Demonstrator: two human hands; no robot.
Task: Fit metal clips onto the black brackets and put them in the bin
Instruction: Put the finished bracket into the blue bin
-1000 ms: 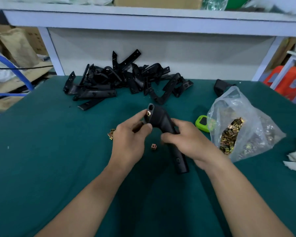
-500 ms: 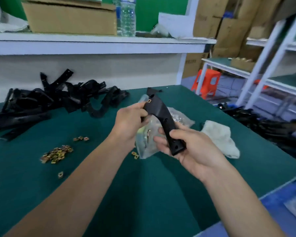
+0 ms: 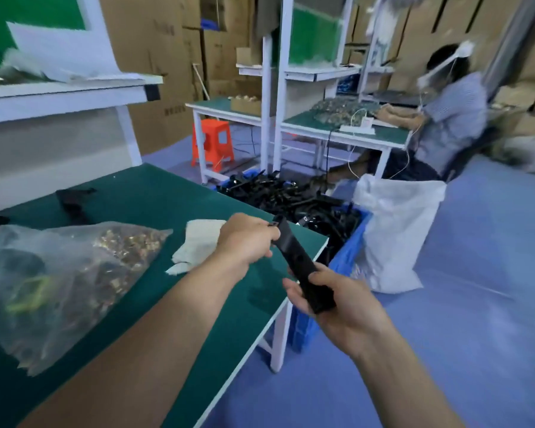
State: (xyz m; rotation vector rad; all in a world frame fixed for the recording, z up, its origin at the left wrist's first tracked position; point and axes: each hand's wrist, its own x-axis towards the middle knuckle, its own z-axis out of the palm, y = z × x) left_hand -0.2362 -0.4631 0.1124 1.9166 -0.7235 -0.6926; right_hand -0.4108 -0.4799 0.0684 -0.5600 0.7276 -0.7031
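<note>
left hand (image 3: 244, 239) grips top of black bracket (image 3: 300, 264) | right hand (image 3: 337, 301) grips its lower end | frame centre, above table edge (image 3: 294, 291) | blue bin (image 3: 349, 254) of brackets just right

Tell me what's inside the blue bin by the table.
The bin holds a heap of black brackets, piled to its rim. The heap covers the floor and lower layers; clips on them are too small to tell.
</note>
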